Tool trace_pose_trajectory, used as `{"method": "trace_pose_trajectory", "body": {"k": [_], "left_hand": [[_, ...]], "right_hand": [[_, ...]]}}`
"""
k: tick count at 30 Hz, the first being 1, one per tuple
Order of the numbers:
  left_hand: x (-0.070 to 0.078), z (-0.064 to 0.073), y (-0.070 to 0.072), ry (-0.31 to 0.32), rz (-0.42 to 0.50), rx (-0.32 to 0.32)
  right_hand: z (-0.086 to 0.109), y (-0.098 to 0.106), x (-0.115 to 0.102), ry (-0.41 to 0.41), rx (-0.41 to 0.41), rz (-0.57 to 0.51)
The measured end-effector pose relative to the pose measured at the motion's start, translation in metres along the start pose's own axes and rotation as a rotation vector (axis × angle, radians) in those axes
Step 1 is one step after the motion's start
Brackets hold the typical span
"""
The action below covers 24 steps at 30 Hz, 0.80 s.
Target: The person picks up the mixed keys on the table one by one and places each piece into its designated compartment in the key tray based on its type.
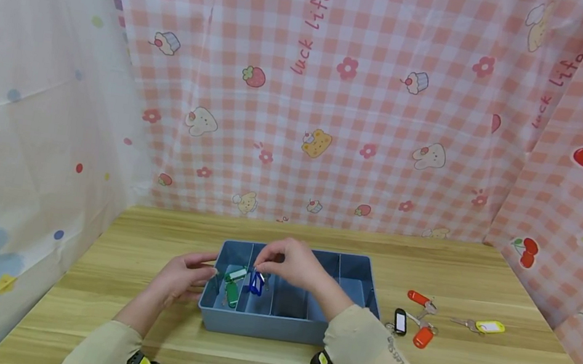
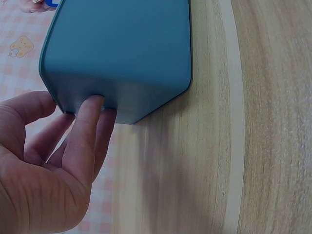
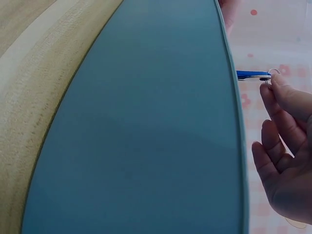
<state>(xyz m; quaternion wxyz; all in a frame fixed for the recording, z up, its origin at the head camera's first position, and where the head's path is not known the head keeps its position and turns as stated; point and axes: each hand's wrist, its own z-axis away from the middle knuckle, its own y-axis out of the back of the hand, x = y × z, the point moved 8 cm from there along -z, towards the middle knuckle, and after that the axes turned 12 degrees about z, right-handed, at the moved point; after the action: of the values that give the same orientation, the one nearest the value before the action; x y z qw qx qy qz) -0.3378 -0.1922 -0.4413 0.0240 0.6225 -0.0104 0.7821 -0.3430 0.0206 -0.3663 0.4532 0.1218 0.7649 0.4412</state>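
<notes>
My right hand (image 1: 291, 263) is over the blue-grey divided box (image 1: 271, 327), thumb and index finger pinching the metal ring of a blue key tag (image 3: 252, 75). In the head view the blue tag hangs at the second compartment from the left. The right wrist view shows it level above the rim, its far end hidden by the box wall. My left hand (image 2: 53, 161) rests its fingertips against the outside of the box's left end wall, one digit at the rim. Two green key tags (image 1: 232, 294) lie in the leftmost compartment.
Right of the box lie two red key tags (image 1: 423, 337) with keys, a black-framed tag (image 1: 400, 322) and a yellow tag (image 1: 490, 327) with a key. Thin dividers (image 1: 339, 269) split the box. Patterned curtains (image 1: 335, 107) stand behind and beside the wooden table (image 1: 147, 336).
</notes>
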Motion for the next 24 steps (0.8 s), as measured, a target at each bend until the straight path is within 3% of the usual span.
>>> {"method": "trace_pose_trajectory", "body": {"k": [15, 24], "left_hand": [[-0.001, -0.001, 0.0, 0.0, 0.001, 0.002], [0.0, -0.001, 0.0, -0.007, -0.016, 0.005]], "right_hand": [[0.0, -0.005, 0.003, 0.004, -0.014, 0.026], [0.0, -0.003, 0.011, -0.049, -0.005, 0.083]]}}
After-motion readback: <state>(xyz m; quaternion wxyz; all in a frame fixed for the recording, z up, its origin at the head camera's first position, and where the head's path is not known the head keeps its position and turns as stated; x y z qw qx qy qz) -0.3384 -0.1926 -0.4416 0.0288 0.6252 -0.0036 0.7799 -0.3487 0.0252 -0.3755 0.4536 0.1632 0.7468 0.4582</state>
